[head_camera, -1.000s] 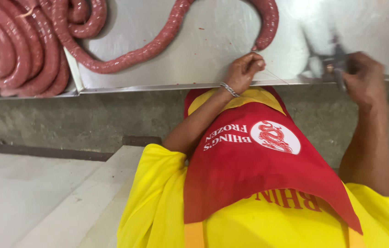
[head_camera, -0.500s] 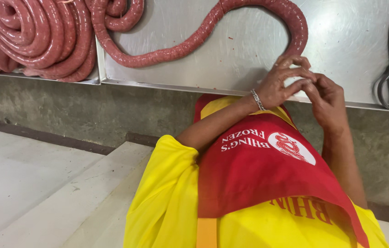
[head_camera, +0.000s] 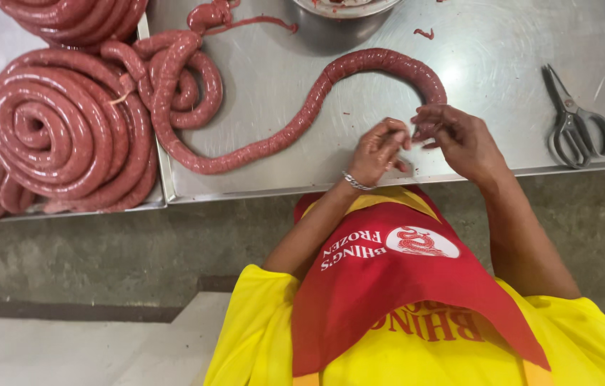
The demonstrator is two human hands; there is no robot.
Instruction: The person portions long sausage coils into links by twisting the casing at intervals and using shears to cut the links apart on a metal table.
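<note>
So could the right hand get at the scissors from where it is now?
Probably yes: the scissors lie in the open on the steel table, right of the right hand, with nothing between; that hand is busy at the sausage end.

A long, plump, reddish-brown sausage (head_camera: 302,121) lies in a loose S on the steel table (head_camera: 502,50). Its near end sits pinched between the fingertips of the left hand (head_camera: 377,151) and right hand (head_camera: 463,139). From that grip it arches up and away, then runs down-left toward the coils.
</note>
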